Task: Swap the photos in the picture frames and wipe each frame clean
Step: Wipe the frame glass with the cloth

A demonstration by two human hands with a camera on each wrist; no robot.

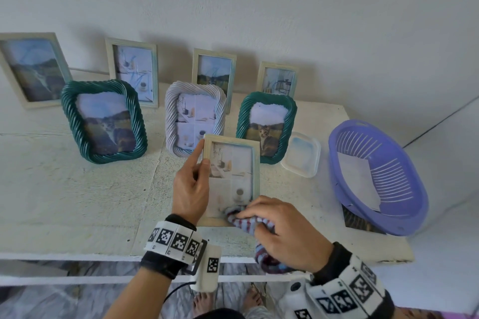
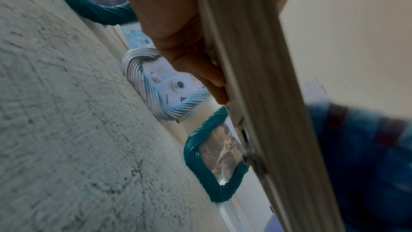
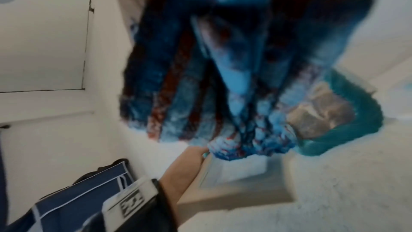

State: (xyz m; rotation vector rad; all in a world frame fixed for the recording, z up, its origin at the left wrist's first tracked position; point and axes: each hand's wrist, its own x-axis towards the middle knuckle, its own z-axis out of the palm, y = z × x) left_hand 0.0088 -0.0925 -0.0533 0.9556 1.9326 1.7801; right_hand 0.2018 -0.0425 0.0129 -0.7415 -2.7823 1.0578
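A small cream wooden frame [image 1: 256, 160] with a pale interior photo stands tilted near the table's front. My left hand [image 1: 193, 184] grips its left edge, thumb on the front and index finger along the side; in the left wrist view the frame's edge [image 2: 256, 94] fills the middle with my fingers [image 2: 200, 70] behind it. My right hand [image 1: 282, 230] holds a blue and red striped cloth [image 1: 246, 220] bunched against the frame's lower right corner. The cloth [image 3: 223, 85] covers most of the blurred right wrist view.
Two green rope frames [image 1: 103, 122] [image 1: 267, 124] and a white rope frame [image 1: 195, 116] stand behind, with several cream frames [image 1: 133, 72] against the wall. A clear plastic lid [image 1: 302, 154] and a purple basket [image 1: 375, 176] holding paper sit on the right.
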